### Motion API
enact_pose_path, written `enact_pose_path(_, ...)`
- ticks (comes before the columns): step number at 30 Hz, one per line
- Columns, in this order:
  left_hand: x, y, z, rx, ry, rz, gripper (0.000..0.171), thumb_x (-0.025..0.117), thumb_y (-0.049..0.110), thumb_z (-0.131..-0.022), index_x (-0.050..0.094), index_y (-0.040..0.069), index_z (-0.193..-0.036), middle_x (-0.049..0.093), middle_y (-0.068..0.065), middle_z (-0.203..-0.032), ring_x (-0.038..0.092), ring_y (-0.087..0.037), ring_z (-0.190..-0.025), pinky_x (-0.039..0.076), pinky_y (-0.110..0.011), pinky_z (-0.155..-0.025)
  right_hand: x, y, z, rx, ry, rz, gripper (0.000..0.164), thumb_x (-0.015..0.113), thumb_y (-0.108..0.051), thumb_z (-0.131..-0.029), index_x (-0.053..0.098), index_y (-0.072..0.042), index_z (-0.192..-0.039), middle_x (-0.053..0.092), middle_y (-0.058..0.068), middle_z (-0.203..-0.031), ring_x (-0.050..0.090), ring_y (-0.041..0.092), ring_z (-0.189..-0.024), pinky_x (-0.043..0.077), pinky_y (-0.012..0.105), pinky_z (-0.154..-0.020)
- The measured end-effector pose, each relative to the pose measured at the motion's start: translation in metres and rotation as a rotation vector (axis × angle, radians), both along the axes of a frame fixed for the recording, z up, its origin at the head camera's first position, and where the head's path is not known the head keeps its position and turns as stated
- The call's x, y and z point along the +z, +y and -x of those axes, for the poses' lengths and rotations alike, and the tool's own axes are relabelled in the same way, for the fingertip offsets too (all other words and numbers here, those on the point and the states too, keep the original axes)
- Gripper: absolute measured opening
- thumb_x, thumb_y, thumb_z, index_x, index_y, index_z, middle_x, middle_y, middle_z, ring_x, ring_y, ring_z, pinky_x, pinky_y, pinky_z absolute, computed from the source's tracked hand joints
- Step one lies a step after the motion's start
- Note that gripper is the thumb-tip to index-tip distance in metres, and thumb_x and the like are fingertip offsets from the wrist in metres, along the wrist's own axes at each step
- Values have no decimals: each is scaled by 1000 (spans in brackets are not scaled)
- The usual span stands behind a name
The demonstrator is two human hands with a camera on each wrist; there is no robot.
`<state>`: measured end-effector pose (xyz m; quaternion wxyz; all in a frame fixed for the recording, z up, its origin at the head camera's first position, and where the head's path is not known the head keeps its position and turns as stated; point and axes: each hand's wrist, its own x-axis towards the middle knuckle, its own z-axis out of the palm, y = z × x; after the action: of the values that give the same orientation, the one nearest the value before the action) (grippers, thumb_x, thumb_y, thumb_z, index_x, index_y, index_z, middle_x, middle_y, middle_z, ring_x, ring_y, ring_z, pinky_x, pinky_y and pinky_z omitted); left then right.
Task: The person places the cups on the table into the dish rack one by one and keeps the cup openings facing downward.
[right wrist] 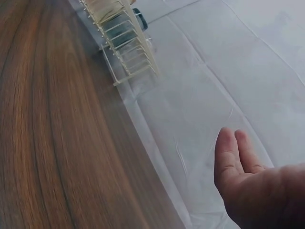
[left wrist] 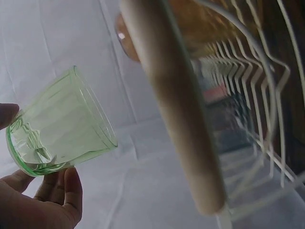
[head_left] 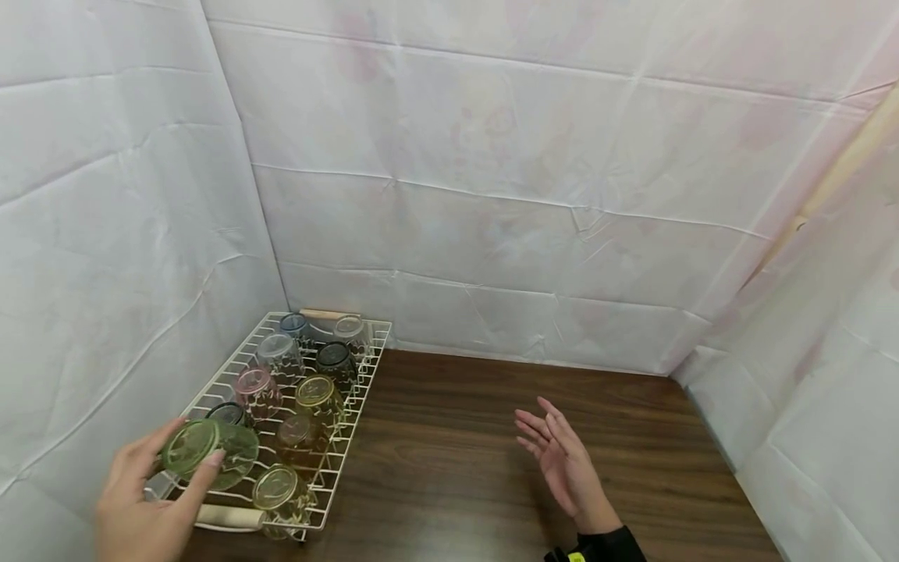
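Observation:
A green glass (head_left: 235,457), clear and ribbed, is gripped at its base between the thumb and fingers of my left hand (head_left: 151,492). The left wrist view shows the same green glass (left wrist: 62,129) tilted, its wide mouth away from the palm. In the head view it overlaps the near left corner of a white wire rack (head_left: 342,460). Several coloured glasses stand upside down there, among them a yellow glass (head_left: 319,398), a pink glass (head_left: 257,390) and an amber glass (head_left: 302,441). Over the wooden table my right hand (head_left: 565,464) holds nothing, its fingers extended.
The rack has wooden handles, the near handle (head_left: 228,516) right beside the left hand and a far handle (head_left: 330,314) close to the back sheet. White sheeting (head_left: 477,234) walls the brown table (head_left: 449,437) at the back and both sides.

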<state>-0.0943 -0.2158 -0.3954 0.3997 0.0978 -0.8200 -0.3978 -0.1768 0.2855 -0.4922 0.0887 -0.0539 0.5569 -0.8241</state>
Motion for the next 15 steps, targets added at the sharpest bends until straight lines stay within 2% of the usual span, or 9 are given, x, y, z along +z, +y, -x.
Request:
enact_pose_path(6, -9, -19, -5, 102, -97, -56, 65, 91, 13, -79, 72, 26, -140, 46, 47, -115, 42, 25, -108, 28, -1, -93, -2, 7, 1, -49, -5, -7, 64, 33, -36, -118, 4, -10, -170, 65, -2, -147, 58, 13, -139, 54, 33, -112)
enact_pose_path(10, -19, -29, -4, 116, -139, -53, 64, 92, 15, -79, 72, 23, -140, 44, 47, -112, 41, 26, -102, 27, -1, -87, -1, 10, 1, -107, -13, -54, 67, 40, -34, -117, 7, -10, -170, 63, 4, -148, 59, 13, -136, 56, 37, -110)
enact_pose_path(15, -27, -41, -3, 140, -253, -77, 65, 92, 23, -82, 70, 24, -143, 41, 46, -111, 39, 24, -93, 31, 1, -78, 0, 11, 2, -149, 12, -132, 66, 44, -32, -116, 12, -9, -170, 64, 3, -146, 60, 11, -133, 56, 36, -109)
